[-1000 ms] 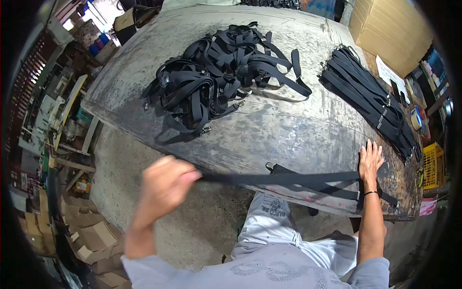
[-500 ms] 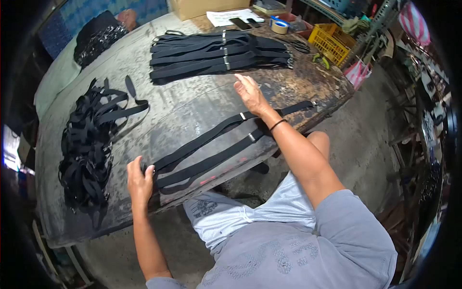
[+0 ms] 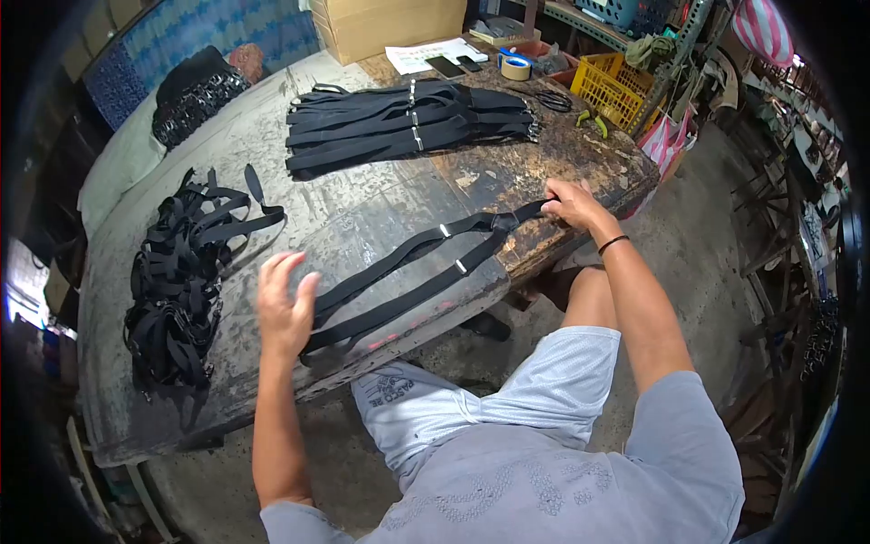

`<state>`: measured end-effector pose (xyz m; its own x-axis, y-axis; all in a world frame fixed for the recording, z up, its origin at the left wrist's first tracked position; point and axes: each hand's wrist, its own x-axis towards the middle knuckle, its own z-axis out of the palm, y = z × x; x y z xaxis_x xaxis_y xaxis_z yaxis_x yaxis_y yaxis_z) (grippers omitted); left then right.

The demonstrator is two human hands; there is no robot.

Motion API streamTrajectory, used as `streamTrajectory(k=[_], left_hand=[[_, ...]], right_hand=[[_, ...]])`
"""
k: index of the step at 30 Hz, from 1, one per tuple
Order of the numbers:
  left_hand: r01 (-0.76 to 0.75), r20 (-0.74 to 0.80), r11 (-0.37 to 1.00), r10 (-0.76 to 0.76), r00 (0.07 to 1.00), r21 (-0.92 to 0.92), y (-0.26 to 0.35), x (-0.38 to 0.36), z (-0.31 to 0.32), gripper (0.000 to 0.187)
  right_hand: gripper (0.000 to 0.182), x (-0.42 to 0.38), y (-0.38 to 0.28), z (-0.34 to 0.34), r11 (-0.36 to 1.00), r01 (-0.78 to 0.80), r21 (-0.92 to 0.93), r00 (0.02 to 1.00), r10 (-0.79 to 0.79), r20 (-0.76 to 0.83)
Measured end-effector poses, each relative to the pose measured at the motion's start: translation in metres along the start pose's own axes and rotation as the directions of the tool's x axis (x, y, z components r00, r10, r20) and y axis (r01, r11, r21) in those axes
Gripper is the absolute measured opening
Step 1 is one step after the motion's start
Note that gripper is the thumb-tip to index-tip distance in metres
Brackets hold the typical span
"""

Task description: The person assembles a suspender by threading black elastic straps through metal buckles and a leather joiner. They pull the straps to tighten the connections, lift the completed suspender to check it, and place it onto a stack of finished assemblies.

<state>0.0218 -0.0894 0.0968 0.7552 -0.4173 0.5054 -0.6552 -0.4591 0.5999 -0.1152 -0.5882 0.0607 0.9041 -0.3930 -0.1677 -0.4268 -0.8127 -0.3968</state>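
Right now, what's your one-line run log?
right hand: gripping black suspenders by end | left hand: open near other ends | tangled strap pile: left | straightened straps: beyond

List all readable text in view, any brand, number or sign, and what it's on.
"PASCO": pale grey mesh shorts; the letters after it are unclear.
Grey cloth T-shirt: raised dotted design, no words I can make out.
White printed paper sheets: too small to read.

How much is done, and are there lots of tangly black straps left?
The neat row of straps looks done. One strap set is being handled: the right hand grips its joined end, while the left hand is open near the other end. The tangled heap looks left to do, but I can't count it.
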Motion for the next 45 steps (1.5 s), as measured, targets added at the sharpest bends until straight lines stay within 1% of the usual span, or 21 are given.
streamTrajectory(k=[2, 4, 6, 8, 10, 12, 14, 15, 16, 19, 22, 24, 28, 30, 32, 34, 38, 39, 40, 43, 45], left_hand=[[-0.196, 0.066, 0.981, 0.194, 0.979, 0.014, 0.021, 0.028, 0.017, 0.033], [-0.326, 0.166, 0.945, 0.328, 0.930, -0.039, 0.061, 0.062, 0.028, 0.038], [-0.504, 0.128, 0.861, 0.508, 0.852, -0.064, 0.093, 0.098, 0.045, 0.047], [-0.429, 0.294, 0.898, 0.437, 0.850, -0.097, 0.131, 0.133, 0.048, 0.054], [-0.265, 0.424, 0.930, 0.354, 0.834, -0.256, 0.163, 0.164, 0.042, 0.054], [-0.063, 0.472, 0.967, 0.177, 0.864, -0.246, 0.193, 0.186, 0.016, 0.033], [-0.164, 0.268, 0.881, 0.305, 0.914, -0.443, 0.197, 0.207, -0.002, 0.027], [-0.099, 0.231, 0.914, 0.203, 0.952, -0.394, 0.213, 0.210, -0.025, 0.024], [-0.144, 0.173, 0.903, 0.230, 0.958, -0.404, 0.212, 0.224, -0.038, 0.024], [-0.238, 0.045, 0.890, 0.277, 0.960, -0.388, 0.221, 0.239, -0.087, 0.029], [-0.306, -0.074, 0.853, 0.304, 0.950, -0.424, 0.225, 0.246, -0.123, 0.029], [-0.321, -0.085, 0.860, 0.314, 0.946, -0.397, 0.230, 0.251, -0.144, 0.030], [-0.309, -0.084, 0.838, 0.305, 0.949, -0.450, 0.252, 0.255, -0.168, 0.027], [-0.315, -0.067, 0.829, 0.321, 0.945, -0.462, 0.262, 0.259, -0.173, 0.027], [-0.353, -0.103, 0.774, 0.353, 0.930, -0.526, 0.276, 0.255, -0.174, 0.028], [-0.379, -0.104, 0.752, 0.387, 0.916, -0.539, 0.282, 0.259, -0.175, 0.028], [-0.399, -0.134, 0.694, 0.404, 0.905, -0.599, 0.289, 0.257, -0.170, 0.028], [-0.385, -0.122, 0.665, 0.406, 0.906, -0.640, 0.289, 0.257, -0.169, 0.028], [-0.379, -0.123, 0.672, 0.397, 0.910, -0.636, 0.286, 0.255, -0.167, 0.028], [-0.334, -0.101, 0.509, 0.431, 0.897, -0.794, 0.278, 0.247, -0.165, 0.030], [-0.300, -0.083, 0.499, 0.411, 0.908, -0.813, 0.271, 0.237, -0.168, 0.030]], right_hand=[[0.018, -0.013, -0.043, -0.029, 0.970, 0.223, -0.097, 0.963, -0.235, -0.133], [0.018, -0.018, -0.090, -0.069, 0.883, 0.393, -0.257, 0.890, -0.436, -0.134], [0.021, -0.032, -0.140, -0.110, 0.682, 0.640, -0.355, 0.686, -0.715, -0.137], [0.021, -0.034, -0.184, -0.144, 0.492, 0.750, -0.441, 0.485, -0.863, -0.139], [0.020, -0.044, -0.225, -0.173, 0.409, 0.713, -0.569, 0.374, -0.909, -0.185], [0.016, -0.054, -0.261, -0.202, 0.375, 0.681, -0.629, 0.301, -0.926, -0.226], [0.019, -0.057, -0.283, -0.228, 0.386, 0.696, -0.605, 0.230, -0.919, -0.321], [0.031, -0.053, -0.292, -0.235, 0.383, 0.638, -0.668, 0.085, -0.897, -0.434], [0.042, -0.064, -0.296, -0.246, 0.372, 0.643, -0.670, 0.009, -0.878, -0.479], [0.045, -0.074, -0.289, -0.264, 0.336, 0.608, -0.719, -0.132, -0.851, -0.509], [0.043, -0.078, -0.262, -0.247, 0.422, 0.779, -0.464, 0.011, -0.748, -0.663], [0.045, -0.083, -0.245, -0.236, 0.488, 0.831, -0.267, 0.195, -0.705, -0.682], [0.049, -0.083, -0.211, -0.231, 0.544, 0.837, 0.069, 0.447, -0.604, -0.660], [0.048, -0.088, -0.201, -0.231, 0.535, 0.826, 0.179, 0.503, -0.555, -0.662], [0.047, -0.097, -0.195, -0.234, 0.542, 0.831, 0.124, 0.464, -0.553, -0.693], [0.044, -0.112, -0.192, -0.239, 0.579, 0.796, 0.177, 0.529, -0.522, -0.668], [0.037, -0.121, -0.188, -0.252, 0.513, 0.834, 0.201, 0.494, -0.535, -0.685], [0.034, -0.120, -0.188, -0.255, 0.492, 0.841, 0.226, 0.492, -0.521, -0.698], [0.033, -0.122, -0.189, -0.257, 0.517, 0.850, 0.102, 0.426, -0.560, -0.711], [0.031, -0.136, -0.200, -0.262, 0.535, 0.841, 0.083, 0.425, -0.558, -0.713], [0.030, -0.138, -0.208, -0.264, 0.485, 0.865, 0.130, 0.426, -0.573, -0.700]])
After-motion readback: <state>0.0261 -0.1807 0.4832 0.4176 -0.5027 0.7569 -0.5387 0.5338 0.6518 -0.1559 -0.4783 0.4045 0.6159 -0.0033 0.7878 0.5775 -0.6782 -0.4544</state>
